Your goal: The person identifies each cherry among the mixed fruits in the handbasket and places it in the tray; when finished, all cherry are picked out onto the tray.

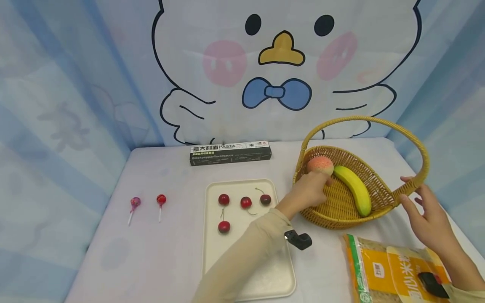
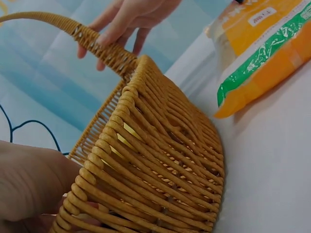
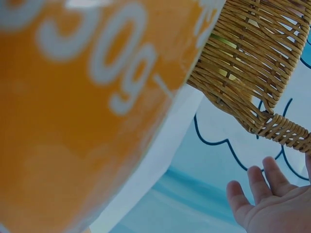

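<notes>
A wicker basket with a tall arched handle stands at the right of the table. A peach and a yellow banana lie in it. My left hand reaches over the near left rim into the basket, right beside the peach, fingers pointing down. The rim hides its fingertips in the left wrist view, and I cannot tell whether it holds anything. On the far right my right hand is at the handle's base, thumb on one side and fingers on the other. Those fingers look straight and spread in the right wrist view.
A cream tray left of the basket holds several cherries. A black pasta box lies at the back. Two lollipops lie on the left. An orange bag of noodles lies in front of the basket, below my right forearm.
</notes>
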